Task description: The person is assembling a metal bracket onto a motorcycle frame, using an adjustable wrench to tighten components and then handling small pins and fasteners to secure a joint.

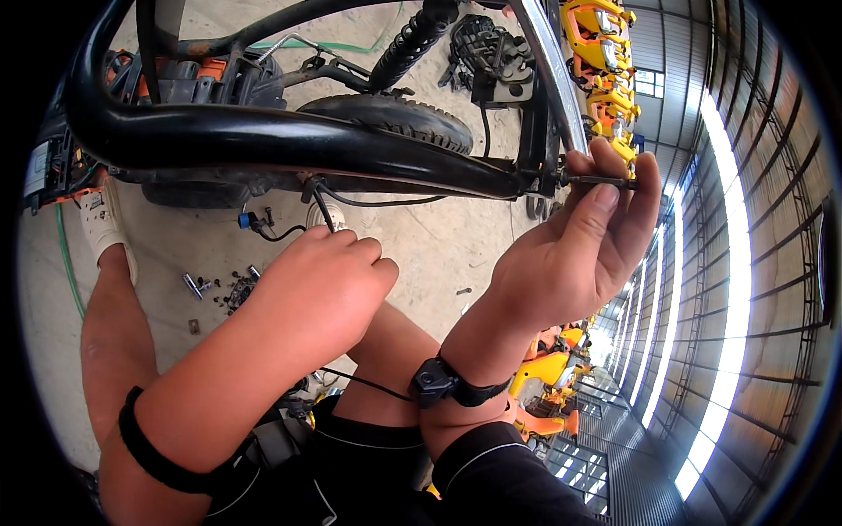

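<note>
A black tubular vehicle frame [289,145] crosses in front of me. My left hand [324,276] is closed just below the tube, around the lower end of a thin dark rod [325,210]. The rod's upper end meets a small bracket under the frame; its kind is unclear. At the frame's right end, my right hand [583,232] pinches a long dark bolt [601,181] between thumb and fingers. The bolt lies roughly level, with its left end at the frame's end joint.
Behind the tube are a black tyre [395,118] and a coil-spring shock absorber [412,44]. Sockets [193,285] and small hardware lie on the concrete floor, near a green hose [66,263]. Yellow vehicles [601,35] stand to the right.
</note>
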The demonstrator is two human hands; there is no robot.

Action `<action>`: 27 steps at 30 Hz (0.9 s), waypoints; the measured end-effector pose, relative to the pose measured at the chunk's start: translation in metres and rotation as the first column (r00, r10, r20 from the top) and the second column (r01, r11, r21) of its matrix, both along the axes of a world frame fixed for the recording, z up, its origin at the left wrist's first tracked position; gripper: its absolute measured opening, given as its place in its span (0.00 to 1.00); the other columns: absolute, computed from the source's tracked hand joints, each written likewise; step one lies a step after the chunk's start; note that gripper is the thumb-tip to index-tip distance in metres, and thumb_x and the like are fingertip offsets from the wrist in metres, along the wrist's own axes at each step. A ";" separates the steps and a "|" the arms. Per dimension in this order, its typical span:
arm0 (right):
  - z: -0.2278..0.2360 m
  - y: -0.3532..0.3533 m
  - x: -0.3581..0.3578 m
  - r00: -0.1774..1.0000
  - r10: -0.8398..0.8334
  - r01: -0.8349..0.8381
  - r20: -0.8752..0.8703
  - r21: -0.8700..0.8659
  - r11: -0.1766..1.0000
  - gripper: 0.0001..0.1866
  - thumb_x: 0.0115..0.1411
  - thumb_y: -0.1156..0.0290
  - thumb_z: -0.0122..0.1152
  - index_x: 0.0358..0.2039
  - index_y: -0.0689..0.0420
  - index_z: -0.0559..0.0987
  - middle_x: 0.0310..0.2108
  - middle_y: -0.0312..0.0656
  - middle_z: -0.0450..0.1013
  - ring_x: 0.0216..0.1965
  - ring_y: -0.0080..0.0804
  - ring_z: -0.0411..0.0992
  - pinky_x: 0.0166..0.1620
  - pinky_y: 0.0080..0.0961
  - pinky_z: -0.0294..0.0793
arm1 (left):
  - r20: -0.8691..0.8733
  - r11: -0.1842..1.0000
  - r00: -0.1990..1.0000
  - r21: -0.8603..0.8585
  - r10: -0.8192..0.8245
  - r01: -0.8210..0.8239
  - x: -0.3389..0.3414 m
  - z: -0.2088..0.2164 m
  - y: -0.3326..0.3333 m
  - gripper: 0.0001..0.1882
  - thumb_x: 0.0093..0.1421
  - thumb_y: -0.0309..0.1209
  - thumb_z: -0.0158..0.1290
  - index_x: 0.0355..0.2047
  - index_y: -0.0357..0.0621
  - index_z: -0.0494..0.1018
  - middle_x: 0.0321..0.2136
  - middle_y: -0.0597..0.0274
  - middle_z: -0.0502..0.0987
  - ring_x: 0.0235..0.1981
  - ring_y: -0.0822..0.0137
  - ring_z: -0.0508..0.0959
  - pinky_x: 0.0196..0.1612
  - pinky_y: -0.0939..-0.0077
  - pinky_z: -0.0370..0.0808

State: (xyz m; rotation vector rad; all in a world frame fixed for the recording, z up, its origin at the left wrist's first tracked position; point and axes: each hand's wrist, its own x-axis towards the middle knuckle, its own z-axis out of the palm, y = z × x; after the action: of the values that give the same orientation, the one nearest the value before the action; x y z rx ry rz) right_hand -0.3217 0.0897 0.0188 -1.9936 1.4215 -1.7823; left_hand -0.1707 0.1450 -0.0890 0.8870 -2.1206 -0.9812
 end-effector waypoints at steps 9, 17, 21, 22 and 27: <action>0.003 0.000 -0.001 0.995 -0.053 0.055 0.080 -0.019 0.998 0.22 0.69 0.81 0.59 0.62 0.64 0.70 0.44 0.47 0.78 0.43 0.28 0.75 0.51 0.26 0.75 | 0.003 1.000 1.000 0.017 0.014 -0.014 0.002 -0.002 -0.002 0.06 0.52 0.24 0.58 0.31 0.40 0.79 0.31 0.58 0.78 0.39 0.54 0.79 0.45 0.61 0.74; 0.001 -0.001 0.000 0.990 -0.129 0.130 0.050 -0.017 0.991 0.20 0.71 0.79 0.56 0.62 0.65 0.69 0.44 0.48 0.78 0.42 0.30 0.75 0.52 0.28 0.75 | -0.001 1.000 1.000 0.014 0.020 -0.020 0.003 -0.004 -0.003 0.06 0.51 0.25 0.59 0.30 0.40 0.79 0.30 0.58 0.78 0.39 0.53 0.79 0.45 0.60 0.74; 0.001 0.000 0.000 0.996 -0.031 0.033 0.081 -0.019 0.999 0.21 0.70 0.79 0.59 0.62 0.65 0.70 0.44 0.47 0.78 0.43 0.28 0.74 0.51 0.25 0.75 | 0.019 1.000 1.000 0.021 0.006 -0.007 0.002 -0.005 -0.004 0.06 0.51 0.25 0.59 0.31 0.40 0.79 0.30 0.58 0.78 0.38 0.53 0.79 0.45 0.59 0.75; 0.001 0.000 0.000 0.994 -0.012 0.014 0.108 -0.016 1.000 0.20 0.70 0.78 0.59 0.61 0.64 0.70 0.43 0.46 0.78 0.43 0.29 0.75 0.52 0.26 0.76 | 0.023 1.000 1.000 0.022 0.004 -0.004 0.002 -0.005 -0.004 0.06 0.51 0.25 0.59 0.31 0.40 0.79 0.31 0.58 0.78 0.38 0.53 0.79 0.44 0.59 0.75; -0.001 -0.002 0.001 0.992 -0.125 0.125 0.026 -0.023 0.992 0.19 0.70 0.78 0.58 0.60 0.64 0.70 0.43 0.48 0.79 0.44 0.31 0.77 0.53 0.26 0.78 | 0.027 0.999 1.000 0.033 0.000 -0.001 0.003 -0.005 -0.004 0.05 0.52 0.25 0.59 0.31 0.40 0.79 0.31 0.57 0.78 0.38 0.53 0.79 0.44 0.60 0.75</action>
State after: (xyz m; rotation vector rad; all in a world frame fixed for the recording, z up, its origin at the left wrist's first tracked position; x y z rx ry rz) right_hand -0.3205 0.0877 0.0181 -1.9275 1.5562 -1.8760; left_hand -0.1675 0.1407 -0.0935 0.9216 -2.1322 -1.0125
